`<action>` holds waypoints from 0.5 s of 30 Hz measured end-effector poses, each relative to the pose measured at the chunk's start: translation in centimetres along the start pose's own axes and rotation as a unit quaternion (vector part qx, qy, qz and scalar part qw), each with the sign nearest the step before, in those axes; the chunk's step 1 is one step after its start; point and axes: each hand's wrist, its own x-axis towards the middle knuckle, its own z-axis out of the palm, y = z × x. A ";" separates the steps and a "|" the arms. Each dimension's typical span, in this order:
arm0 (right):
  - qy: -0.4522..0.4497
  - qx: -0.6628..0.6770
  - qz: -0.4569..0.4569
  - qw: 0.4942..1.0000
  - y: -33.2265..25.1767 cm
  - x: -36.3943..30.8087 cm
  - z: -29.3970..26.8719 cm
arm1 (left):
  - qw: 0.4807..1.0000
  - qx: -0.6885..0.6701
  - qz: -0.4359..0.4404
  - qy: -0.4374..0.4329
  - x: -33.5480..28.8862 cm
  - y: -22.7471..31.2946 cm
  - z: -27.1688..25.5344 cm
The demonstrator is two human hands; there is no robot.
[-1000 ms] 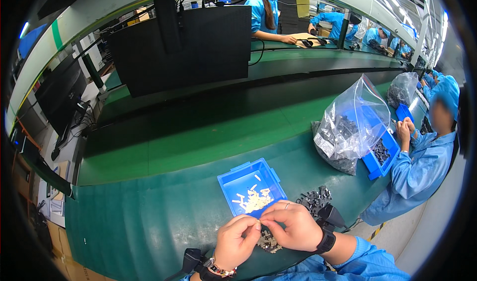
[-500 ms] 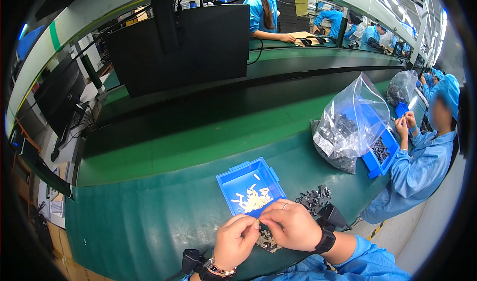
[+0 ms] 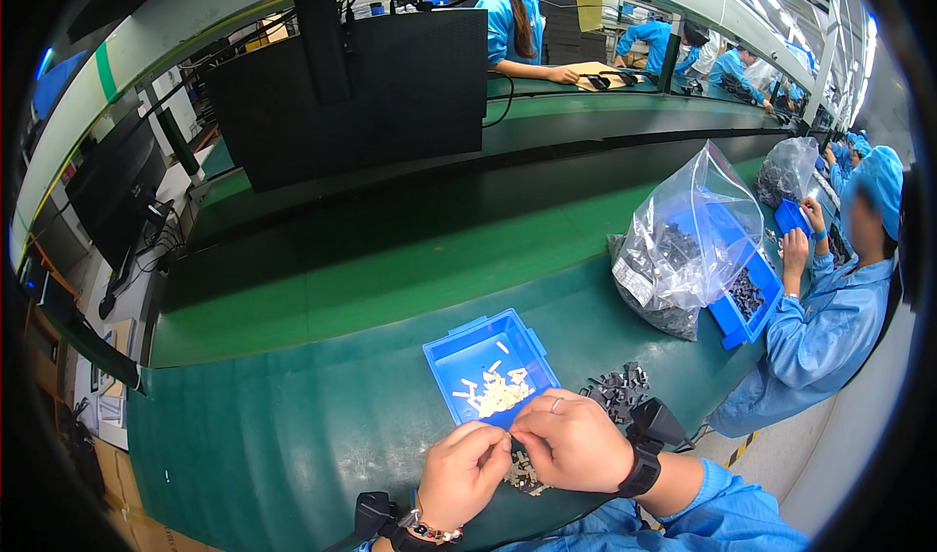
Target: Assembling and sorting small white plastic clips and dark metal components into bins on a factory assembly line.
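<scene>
My left hand (image 3: 464,476) and my right hand (image 3: 583,447) meet fingertip to fingertip at the near edge of a blue plastic tray (image 3: 451,349). Both are closed in a pinch; whatever sits between the fingertips is too small and covered to name. Inside the tray lie many small pale-yellow strips (image 3: 503,394), heaped toward its near side. Under and between my hands, a pile of small dark and metallic-looking pieces (image 3: 525,478) rests on the green tabletop, partly hidden. Just beyond my right hand is a loose heap of small black parts (image 3: 621,390).
A clear plastic bag of dark parts (image 3: 673,259) stands on the right, beside a blue bin (image 3: 739,329) holding black parts. A co-worker in blue (image 3: 830,327) sits at the right. Across the green bench (image 3: 390,298), the back of a black monitor (image 3: 351,93) hangs at the far left.
My hands stay pinched together in almost the same place, with only a slight shift of the fingers. The co-worker's hands on the right have moved apart.
</scene>
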 end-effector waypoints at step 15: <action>-0.037 0.064 0.020 0.997 0.4 0.4 -0.4 | 1.000 0.010 -0.028 -0.004 0.0 0.1 -0.2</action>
